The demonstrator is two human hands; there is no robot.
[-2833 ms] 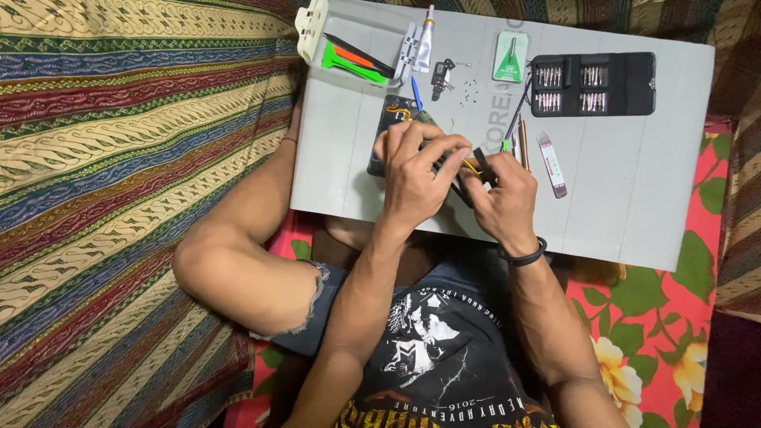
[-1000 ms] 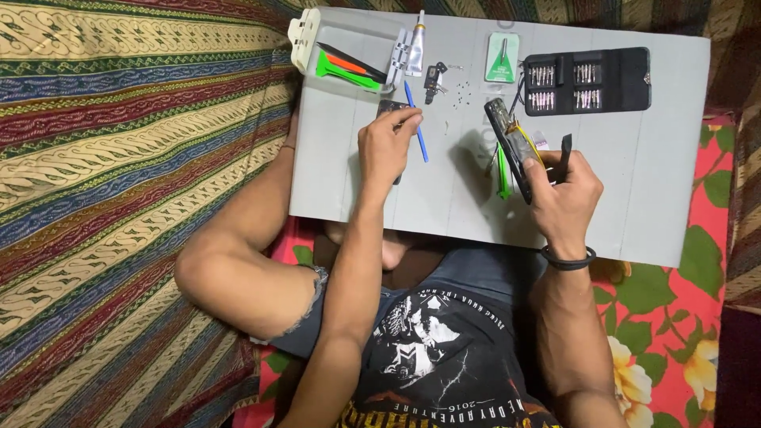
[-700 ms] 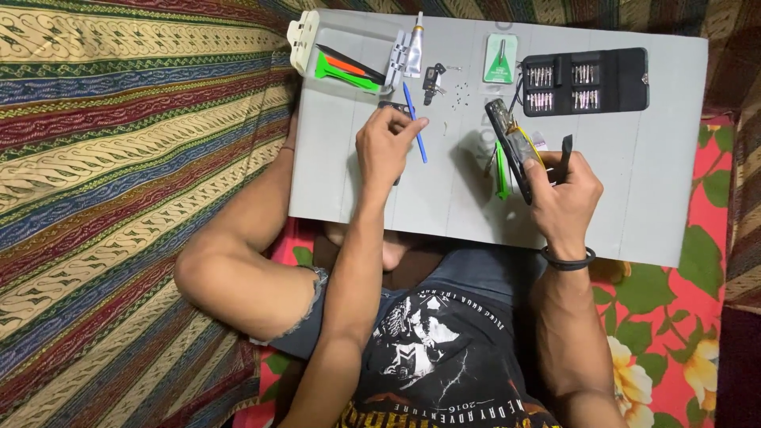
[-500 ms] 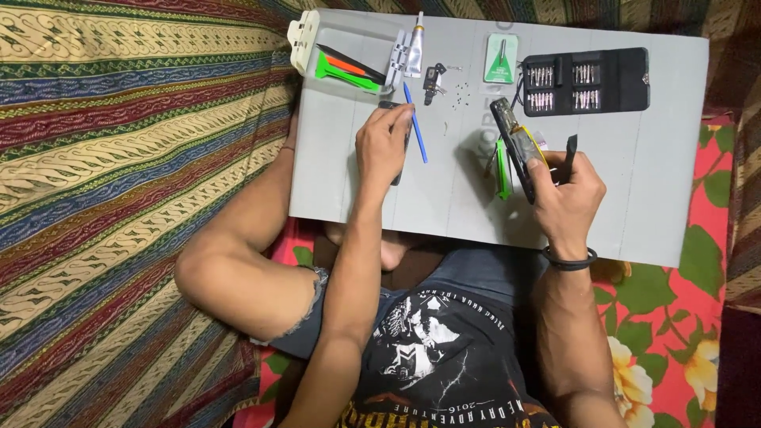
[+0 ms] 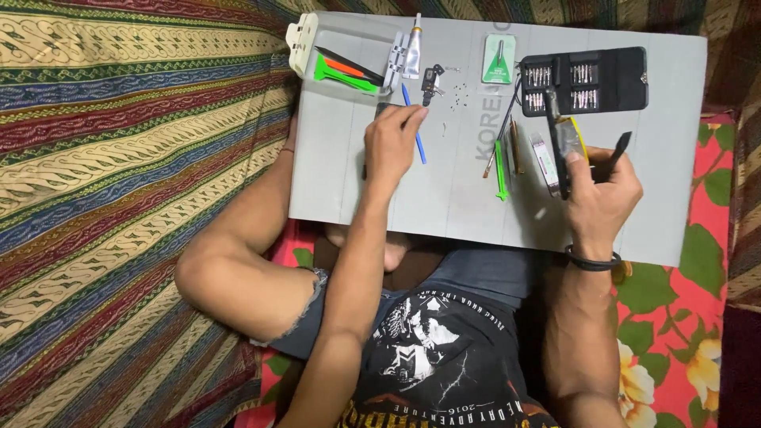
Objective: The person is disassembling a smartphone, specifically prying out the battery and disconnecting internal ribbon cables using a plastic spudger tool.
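Note:
A grey work mat (image 5: 357, 182) lies across my lap. My right hand (image 5: 602, 198), with a dark band on the wrist, grips an opened black phone (image 5: 555, 143) held on edge, a yellow part showing inside, together with a thin black pry stick (image 5: 617, 150). My left hand (image 5: 390, 150) rests on the mat to the left. Its fingertips pinch a small dark part (image 5: 384, 107) beside a blue pry tool (image 5: 416, 147).
A black case of screwdriver bits (image 5: 590, 79) lies open at the mat's far right. A white tray (image 5: 305, 40) holds green and orange picks. A glue tube (image 5: 412, 51), a green card (image 5: 499, 59), tiny screws (image 5: 456, 91) and a green pry tool (image 5: 500, 170) lie between. Striped cloth surrounds the mat.
Both hands held the phone together before. My left hand let go and went left to the blue tool, then crept toward the far edge. My right hand carried the phone right.

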